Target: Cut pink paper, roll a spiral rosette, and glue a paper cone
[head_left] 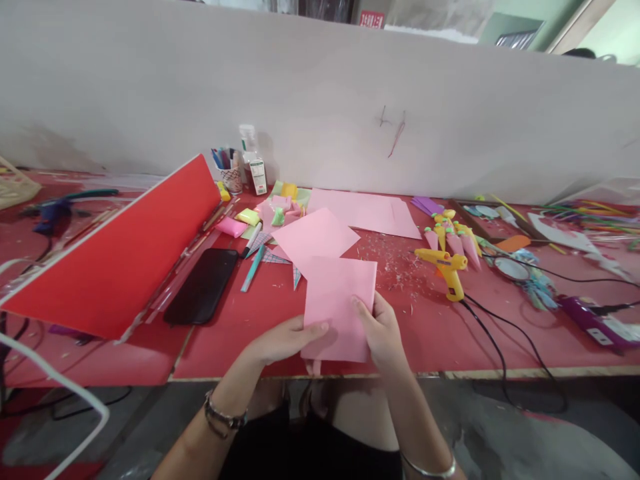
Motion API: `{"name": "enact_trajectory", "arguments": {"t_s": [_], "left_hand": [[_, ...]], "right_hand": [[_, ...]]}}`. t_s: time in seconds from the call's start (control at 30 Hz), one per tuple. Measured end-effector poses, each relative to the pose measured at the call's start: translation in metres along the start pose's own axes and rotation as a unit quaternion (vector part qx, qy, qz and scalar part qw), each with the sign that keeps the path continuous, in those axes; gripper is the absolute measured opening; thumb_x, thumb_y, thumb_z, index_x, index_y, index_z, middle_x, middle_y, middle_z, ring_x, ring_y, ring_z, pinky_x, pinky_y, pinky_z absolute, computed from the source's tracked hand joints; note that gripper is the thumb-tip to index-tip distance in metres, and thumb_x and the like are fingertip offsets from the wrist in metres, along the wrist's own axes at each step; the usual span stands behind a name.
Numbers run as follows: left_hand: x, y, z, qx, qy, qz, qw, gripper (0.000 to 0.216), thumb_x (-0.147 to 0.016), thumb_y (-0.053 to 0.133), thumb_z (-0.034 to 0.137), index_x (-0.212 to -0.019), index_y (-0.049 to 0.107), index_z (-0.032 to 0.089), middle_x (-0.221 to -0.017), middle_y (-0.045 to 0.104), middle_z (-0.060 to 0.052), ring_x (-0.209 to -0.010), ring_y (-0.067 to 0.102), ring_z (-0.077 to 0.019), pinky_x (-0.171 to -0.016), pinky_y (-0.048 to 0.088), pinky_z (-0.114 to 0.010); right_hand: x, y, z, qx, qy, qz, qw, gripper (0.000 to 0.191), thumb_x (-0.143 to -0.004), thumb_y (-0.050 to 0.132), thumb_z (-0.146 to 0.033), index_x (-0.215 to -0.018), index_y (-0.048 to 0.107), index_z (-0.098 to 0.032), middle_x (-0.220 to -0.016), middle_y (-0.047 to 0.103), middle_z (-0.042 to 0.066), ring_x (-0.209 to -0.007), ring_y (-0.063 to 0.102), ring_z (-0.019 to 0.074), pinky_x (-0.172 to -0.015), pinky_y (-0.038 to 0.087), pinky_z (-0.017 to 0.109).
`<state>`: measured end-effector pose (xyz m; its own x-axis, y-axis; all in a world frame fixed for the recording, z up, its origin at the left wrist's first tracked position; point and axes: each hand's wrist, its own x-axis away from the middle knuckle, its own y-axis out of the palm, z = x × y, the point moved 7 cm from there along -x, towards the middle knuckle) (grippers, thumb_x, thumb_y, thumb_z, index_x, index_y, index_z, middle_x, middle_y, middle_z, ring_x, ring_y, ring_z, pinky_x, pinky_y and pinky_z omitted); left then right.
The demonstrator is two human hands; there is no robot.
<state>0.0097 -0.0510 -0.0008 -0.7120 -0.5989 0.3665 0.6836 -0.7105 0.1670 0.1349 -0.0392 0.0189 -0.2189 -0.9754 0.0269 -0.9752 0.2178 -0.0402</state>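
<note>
Between my two hands a sheet of pink paper [337, 300] is held up over the table's front edge. My left hand [293, 340] grips its lower left, thumb on top and fingers mostly hidden underneath. On the right side, my right hand [383, 330] pinches the sheet with the thumb on its face. Just beyond lies another pink sheet [317, 237], turned at an angle and partly covered by the held one. Larger pink paper [370, 210] rests farther back near the wall.
A yellow glue gun [447, 267] with a black cord lies right, by small pink and yellow cones [457, 240]. To the left are a black phone [203, 287], a teal pen [253, 268] and a leaning red board [135, 247]. A bottle [254, 163] stands behind.
</note>
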Motion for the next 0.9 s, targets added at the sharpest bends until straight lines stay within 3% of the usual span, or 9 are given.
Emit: {"name": "enact_trajectory", "arguments": {"t_s": [0.27,0.5,0.73,0.9], "left_hand": [[-0.001,-0.006,0.003,-0.016,0.025,0.048,0.998,0.034,-0.069,0.053,0.046,-0.056,0.054,0.015,-0.041,0.051,0.002,-0.041,0.047,-0.0100,-0.048,0.038,-0.022],[0.002,-0.005,0.002,-0.007,0.024,0.043,0.999,0.024,-0.071,0.054,0.038,-0.073,0.058,0.015,-0.047,0.056,0.001,-0.044,0.052,-0.0115,-0.048,0.041,-0.022],[0.001,-0.005,0.000,-0.005,0.032,0.052,0.998,0.028,-0.074,0.051,0.042,-0.073,0.059,0.015,-0.047,0.056,0.000,-0.045,0.053,-0.0126,-0.052,0.043,-0.024],[0.002,-0.006,0.001,-0.038,0.038,0.055,0.997,0.035,-0.074,0.049,0.046,-0.062,0.057,0.015,-0.047,0.057,-0.001,-0.050,0.054,-0.0139,-0.057,0.042,-0.025]], "right_hand": [[0.001,0.001,-0.002,0.044,-0.016,-0.019,0.999,0.027,-0.065,0.055,-0.034,-0.083,0.057,-0.013,-0.079,0.065,0.005,-0.069,0.056,0.0168,-0.060,0.045,0.027],[0.001,0.006,-0.007,0.076,-0.032,-0.043,0.996,0.026,-0.064,0.054,-0.032,-0.082,0.057,-0.013,-0.078,0.065,0.005,-0.070,0.057,0.0179,-0.060,0.045,0.027],[0.002,0.007,-0.005,0.071,-0.041,-0.056,0.995,0.024,-0.065,0.056,-0.031,-0.082,0.058,-0.015,-0.079,0.065,0.004,-0.071,0.058,0.0180,-0.061,0.046,0.027],[0.002,0.008,-0.014,0.033,-0.061,-0.059,0.996,0.030,-0.070,0.050,-0.043,-0.080,0.058,-0.016,-0.073,0.063,0.003,-0.065,0.056,0.0157,-0.056,0.045,0.024]]}}
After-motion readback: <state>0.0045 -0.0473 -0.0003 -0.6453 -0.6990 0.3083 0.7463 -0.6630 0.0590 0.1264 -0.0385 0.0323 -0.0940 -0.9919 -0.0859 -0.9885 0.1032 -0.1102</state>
